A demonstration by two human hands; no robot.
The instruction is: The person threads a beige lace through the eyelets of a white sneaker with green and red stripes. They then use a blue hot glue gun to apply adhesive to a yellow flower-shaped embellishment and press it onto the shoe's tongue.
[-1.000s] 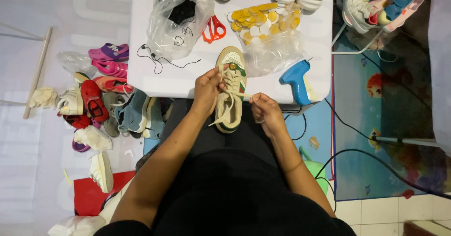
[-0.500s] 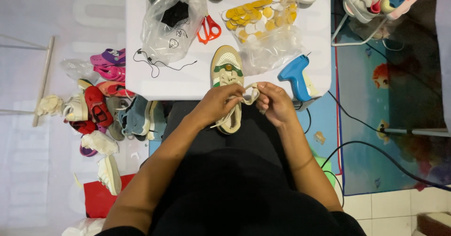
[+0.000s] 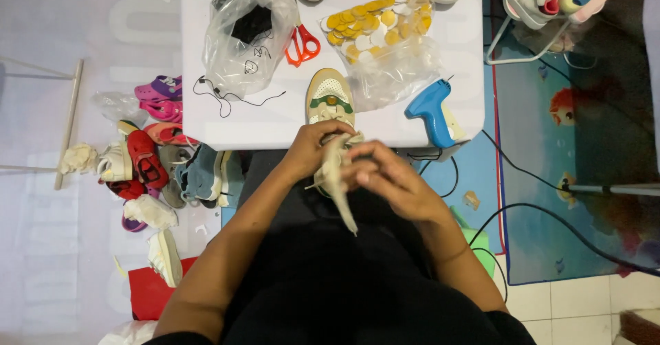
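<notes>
Both my hands are gripping the shoe (image 3: pixel 331 111): left hand (image 3: pixel 313 149) closed on its tongue, right hand (image 3: pixel 385 180) pinching the lace (image 3: pixel 342 194).

Red-handled scissors (image 3: pixel 302 45) are seen on the white worktop (image 3: pixel 206 121), well beyond the hands. A clear plastic bag with dark contents (image 3: pixel 247 32) is laid left of them. A bag of yellow and white discs (image 3: pixel 381 36) is placed beyond and right of the hands. A blue glue gun (image 3: pixel 430 108) is set just right. A pile of small shoes (image 3: pixel 155 159) is heaped on the floor, far left.
</notes>
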